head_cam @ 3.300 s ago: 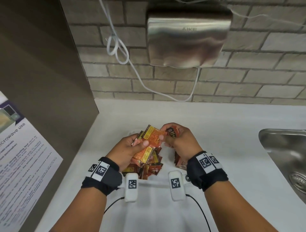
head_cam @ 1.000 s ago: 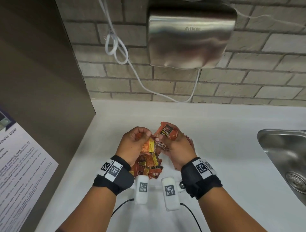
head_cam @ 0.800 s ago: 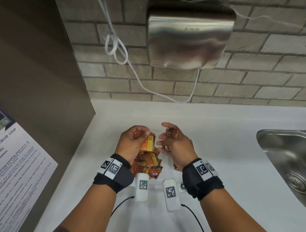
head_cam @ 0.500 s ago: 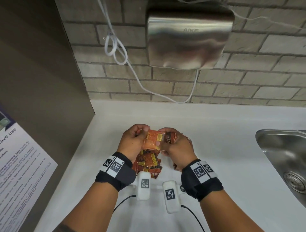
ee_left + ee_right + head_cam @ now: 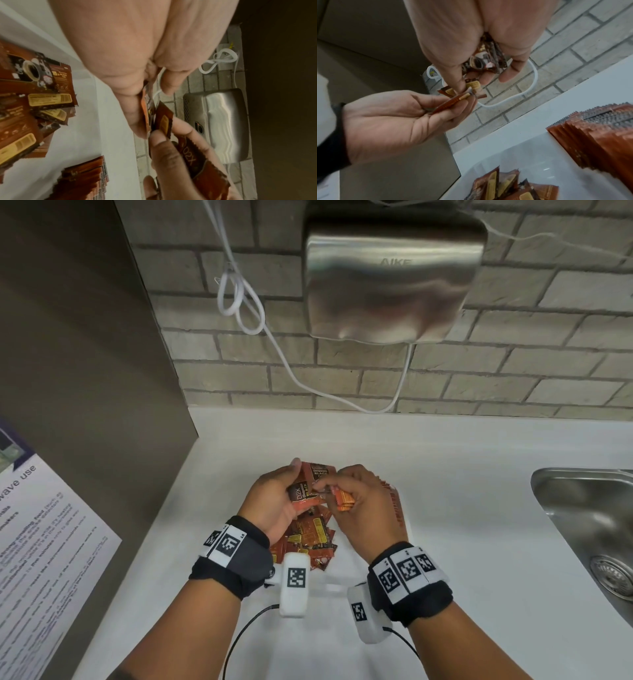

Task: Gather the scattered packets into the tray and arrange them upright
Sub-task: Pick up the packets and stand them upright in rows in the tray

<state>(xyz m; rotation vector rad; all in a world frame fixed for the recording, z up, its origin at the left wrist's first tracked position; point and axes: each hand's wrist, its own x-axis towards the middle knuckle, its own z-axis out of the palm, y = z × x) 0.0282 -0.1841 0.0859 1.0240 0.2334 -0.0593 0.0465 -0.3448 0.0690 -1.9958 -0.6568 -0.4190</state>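
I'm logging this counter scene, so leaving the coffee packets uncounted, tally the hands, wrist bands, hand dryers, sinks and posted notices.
Hands: 2, left hand and right hand, each holding coffee packets
Wrist bands: 2
Hand dryer: 1
Sink: 1
Posted notice: 1
Total: 7

Black wristbands (image 5: 236, 566), white coded tags, white camera pods (image 5: 294, 585), black cables (image 5: 239, 635)

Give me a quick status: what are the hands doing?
Left hand grips orange-brown foil packets; right hand grips more. Loose pile on white counter; neat upright row beside. Nothing in the way.
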